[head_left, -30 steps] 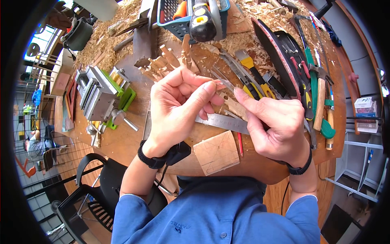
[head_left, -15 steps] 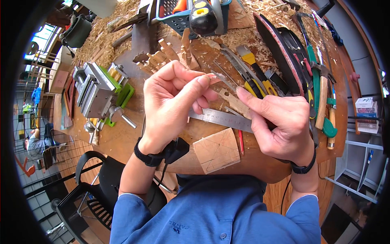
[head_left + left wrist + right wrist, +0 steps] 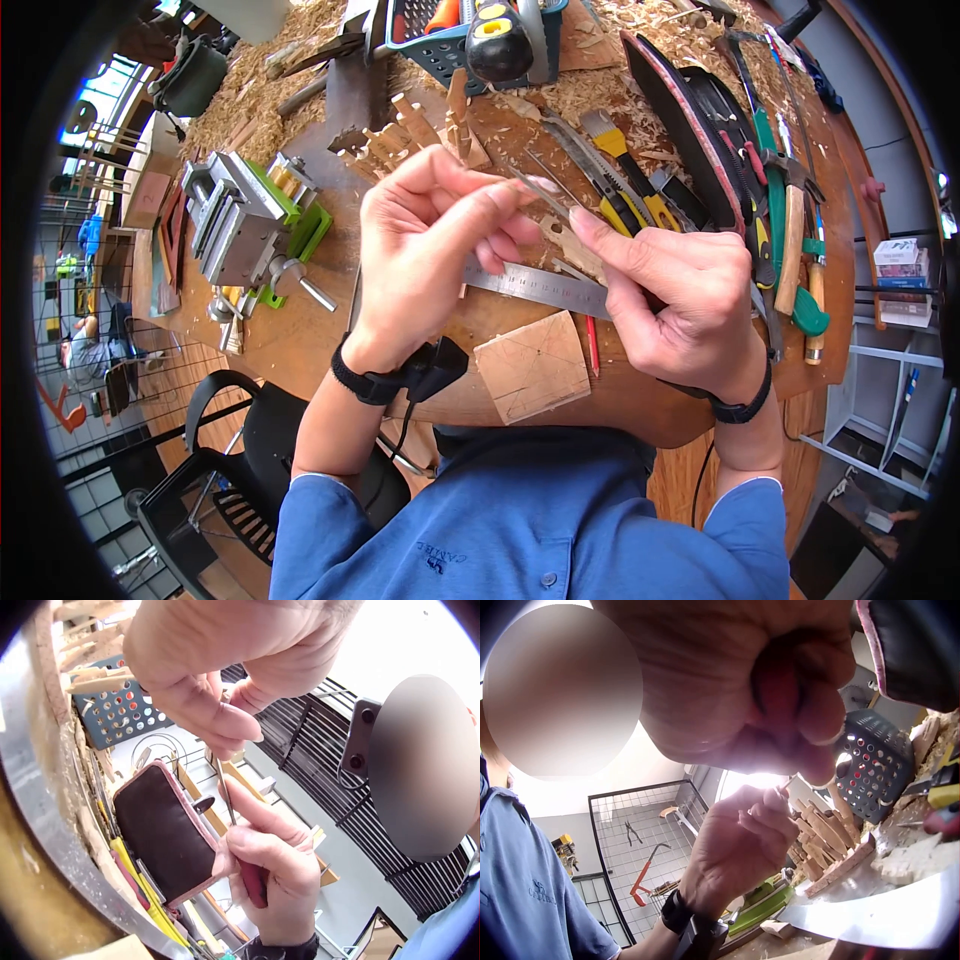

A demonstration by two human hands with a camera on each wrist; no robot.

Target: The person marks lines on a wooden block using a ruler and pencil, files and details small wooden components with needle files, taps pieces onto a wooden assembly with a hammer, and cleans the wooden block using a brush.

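Thumb and forefinger of the left hand (image 3: 415, 255) pinch a small pale piece (image 3: 542, 184), largely hidden by the fingertips. Curled round a slim metal tool (image 3: 556, 204), the right hand (image 3: 690, 300) has its forefinger stretched along the blade. The tool's tip lies at the left fingertips; whether it touches the piece I cannot tell. Its red handle (image 3: 253, 885) shows inside the right hand (image 3: 281, 874) in the left wrist view. Below the hands lie a steel ruler (image 3: 540, 286), a red pencil (image 3: 592, 347) and a square wooden block (image 3: 532, 367) with pencil lines.
A vise (image 3: 240, 225) stands at the left. Carved wooden pieces (image 3: 400, 130) stand behind the left hand, near a blue basket (image 3: 430, 55). Yellow-handled tools (image 3: 630, 180), a dark case (image 3: 685, 130) and a hammer (image 3: 790, 240) lie at the right, with shavings behind.
The right hand has shifted slightly left and the tool's blade reaches further over the left fingertips. The left hand keeps its pinch. The whole head view has shifted a little.
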